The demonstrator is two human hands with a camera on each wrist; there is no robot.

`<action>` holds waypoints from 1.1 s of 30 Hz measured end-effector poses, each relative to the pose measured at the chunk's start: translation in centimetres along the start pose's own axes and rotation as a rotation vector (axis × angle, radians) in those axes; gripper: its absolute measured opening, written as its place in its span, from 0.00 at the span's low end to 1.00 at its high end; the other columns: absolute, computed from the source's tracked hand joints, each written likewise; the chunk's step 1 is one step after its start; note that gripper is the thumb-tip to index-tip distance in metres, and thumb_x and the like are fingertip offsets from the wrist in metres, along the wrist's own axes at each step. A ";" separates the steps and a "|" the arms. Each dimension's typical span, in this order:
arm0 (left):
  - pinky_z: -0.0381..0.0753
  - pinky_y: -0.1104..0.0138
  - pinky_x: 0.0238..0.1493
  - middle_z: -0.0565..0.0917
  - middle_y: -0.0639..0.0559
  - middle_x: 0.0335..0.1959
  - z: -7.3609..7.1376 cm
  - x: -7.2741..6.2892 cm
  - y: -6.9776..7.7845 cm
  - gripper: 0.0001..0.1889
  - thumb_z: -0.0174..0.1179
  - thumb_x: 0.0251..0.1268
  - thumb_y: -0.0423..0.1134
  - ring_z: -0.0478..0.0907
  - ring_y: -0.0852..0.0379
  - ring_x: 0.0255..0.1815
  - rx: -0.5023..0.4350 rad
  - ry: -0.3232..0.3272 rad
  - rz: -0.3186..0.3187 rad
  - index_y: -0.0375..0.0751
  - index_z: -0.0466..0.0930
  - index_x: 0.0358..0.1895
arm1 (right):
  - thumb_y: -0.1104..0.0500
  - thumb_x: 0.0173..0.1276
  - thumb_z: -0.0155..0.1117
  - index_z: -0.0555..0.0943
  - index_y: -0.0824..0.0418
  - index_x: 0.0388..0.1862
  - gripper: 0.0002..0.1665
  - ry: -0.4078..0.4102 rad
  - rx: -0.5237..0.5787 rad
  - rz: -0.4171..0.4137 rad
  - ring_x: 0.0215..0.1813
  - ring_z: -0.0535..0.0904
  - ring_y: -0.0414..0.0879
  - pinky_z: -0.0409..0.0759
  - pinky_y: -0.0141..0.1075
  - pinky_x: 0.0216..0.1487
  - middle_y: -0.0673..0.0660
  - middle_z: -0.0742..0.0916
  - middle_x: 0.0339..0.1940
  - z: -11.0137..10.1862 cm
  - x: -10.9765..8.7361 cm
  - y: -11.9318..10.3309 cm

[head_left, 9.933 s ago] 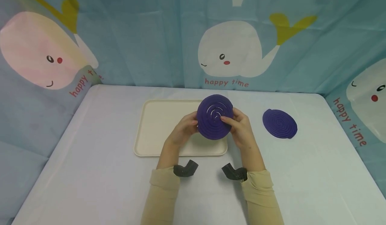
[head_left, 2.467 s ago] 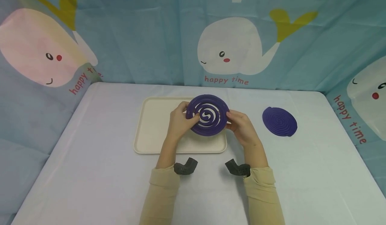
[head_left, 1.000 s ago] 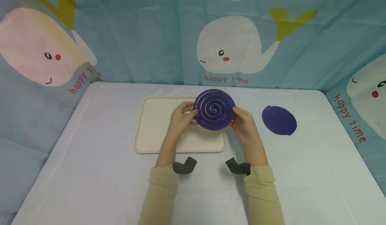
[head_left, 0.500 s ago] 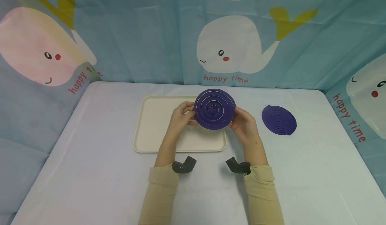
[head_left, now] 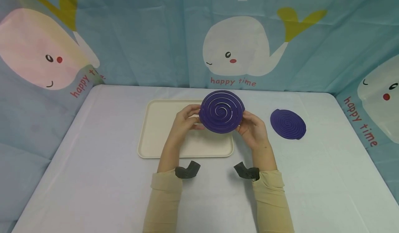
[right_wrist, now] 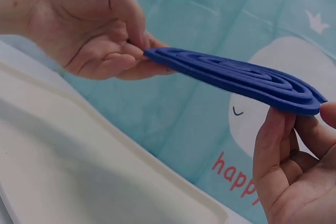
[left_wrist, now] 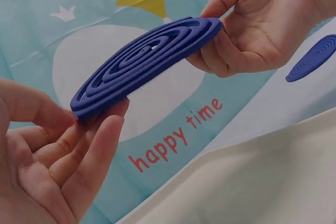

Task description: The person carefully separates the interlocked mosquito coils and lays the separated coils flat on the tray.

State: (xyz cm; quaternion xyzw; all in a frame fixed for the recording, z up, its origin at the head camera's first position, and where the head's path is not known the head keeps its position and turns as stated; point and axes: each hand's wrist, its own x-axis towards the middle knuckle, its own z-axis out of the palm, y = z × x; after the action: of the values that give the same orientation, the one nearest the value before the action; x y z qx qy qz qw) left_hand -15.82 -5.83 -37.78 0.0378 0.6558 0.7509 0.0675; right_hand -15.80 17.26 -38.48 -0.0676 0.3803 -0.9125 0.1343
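Note:
A round purple spiral mat [head_left: 215, 124], its coils parted by thin curved gaps, is held up above the tray in the head view. My left hand [head_left: 184, 120] pinches its left edge, and my right hand [head_left: 256, 130] pinches the right edge. Seen nearly edge-on in the left wrist view, the mat [left_wrist: 168, 59] slopes up from my left fingertips to my right ones. Its inner coils stand in steps in the right wrist view, where the mat [right_wrist: 236, 81] spans both hands. Some of my fingertips are hidden beneath it.
A cream rectangular tray [head_left: 156, 136] lies under the hands on the white table [head_left: 93, 177]. To the right, a second purple spiral mat [head_left: 288, 124] lies flat. A blue curtain [head_left: 149, 45] with whale prints hangs behind the table.
Earlier the spiral's gaps were wide, with my left thumb over its coils. Now the gaps are narrow and the thumb is at the edge. The mat has risen slightly; the second mat stays put.

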 end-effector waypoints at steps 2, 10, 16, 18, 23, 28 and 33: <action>0.85 0.60 0.34 0.79 0.35 0.47 -0.1 -0.1 -0.1 0.22 0.48 0.56 0.23 0.80 0.56 0.32 -0.013 -0.020 0.026 0.28 0.71 0.57 | 0.69 0.71 0.24 0.79 0.65 0.41 0.29 -0.001 0.004 -0.001 0.36 0.76 0.42 0.79 0.32 0.36 0.54 0.80 0.37 0.0 0.0 0.0; 0.85 0.60 0.33 0.78 0.37 0.46 -0.3 -0.2 -0.2 0.23 0.50 0.56 0.23 0.81 0.56 0.32 -0.041 -0.055 0.054 0.29 0.70 0.58 | 0.70 0.70 0.24 0.80 0.65 0.40 0.29 0.016 0.017 -0.001 0.35 0.76 0.42 0.79 0.32 0.36 0.54 0.80 0.36 0.1 0.0 -0.1; 0.85 0.63 0.32 0.78 0.39 0.46 -0.3 -0.2 -0.3 0.23 0.51 0.56 0.23 0.82 0.57 0.32 -0.046 -0.068 0.073 0.29 0.69 0.59 | 0.69 0.71 0.26 0.80 0.65 0.38 0.28 0.030 0.030 0.000 0.34 0.76 0.42 0.79 0.32 0.35 0.54 0.81 0.35 0.1 0.0 -0.1; 0.85 0.64 0.32 0.77 0.39 0.45 -0.3 -0.2 -0.3 0.23 0.51 0.57 0.23 0.82 0.58 0.32 -0.046 -0.070 0.084 0.28 0.69 0.59 | 0.69 0.70 0.26 0.80 0.65 0.38 0.28 0.025 0.022 -0.001 0.34 0.76 0.42 0.79 0.32 0.35 0.54 0.81 0.35 0.1 0.0 -0.1; 0.84 0.65 0.31 0.78 0.41 0.44 -0.2 -0.2 -0.3 0.22 0.52 0.57 0.23 0.81 0.59 0.32 -0.040 -0.065 0.104 0.27 0.69 0.58 | 0.71 0.70 0.27 0.80 0.65 0.40 0.28 0.016 -0.013 -0.013 0.33 0.76 0.42 0.79 0.32 0.35 0.53 0.82 0.34 0.1 0.0 0.0; 0.85 0.64 0.32 0.78 0.41 0.44 -0.1 -0.2 -0.2 0.21 0.53 0.59 0.24 0.82 0.59 0.32 -0.042 -0.068 0.107 0.27 0.69 0.58 | 0.74 0.67 0.29 0.81 0.65 0.40 0.27 0.035 -0.036 -0.024 0.32 0.76 0.42 0.78 0.32 0.34 0.54 0.82 0.33 0.1 0.0 0.0; 0.85 0.64 0.32 0.78 0.42 0.42 0.0 -0.1 -0.3 0.23 0.56 0.59 0.23 0.82 0.59 0.31 -0.043 -0.074 0.099 0.27 0.67 0.59 | 0.78 0.61 0.32 0.83 0.64 0.38 0.29 0.039 -0.100 -0.039 0.31 0.75 0.43 0.78 0.33 0.34 0.53 0.82 0.32 0.1 0.0 0.0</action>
State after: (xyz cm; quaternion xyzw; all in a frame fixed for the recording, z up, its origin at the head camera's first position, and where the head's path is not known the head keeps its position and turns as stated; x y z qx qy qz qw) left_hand -15.68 -5.87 -38.06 0.0964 0.6339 0.7654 0.0554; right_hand -15.82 17.23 -38.43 -0.0639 0.4264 -0.8961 0.1053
